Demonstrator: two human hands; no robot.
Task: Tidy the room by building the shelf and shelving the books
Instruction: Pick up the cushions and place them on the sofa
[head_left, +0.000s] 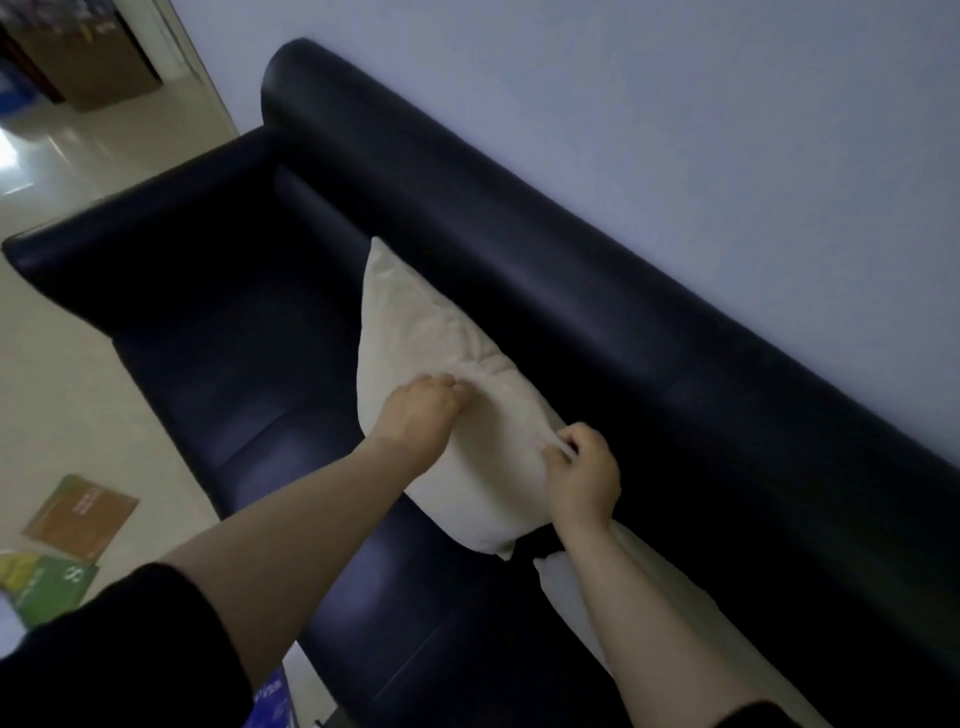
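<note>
Cream pillow (415, 322) is pinched by your left grip (418, 413) and right grip (582, 478); books (80, 519) lie on the floor (62, 364) leftward, nearer your left grip.

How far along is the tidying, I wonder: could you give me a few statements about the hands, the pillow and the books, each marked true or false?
1. The left hand and right hand both grip the cream pillow. True.
2. The cream pillow lies on the floor. False: it is on the dark sofa, against the backrest.
3. Books lie on the floor beside the sofa. True.
4. The right hand holds a book. False: it pinches the pillow's fabric.
5. A second pale pillow lies under the right forearm. True.
</note>
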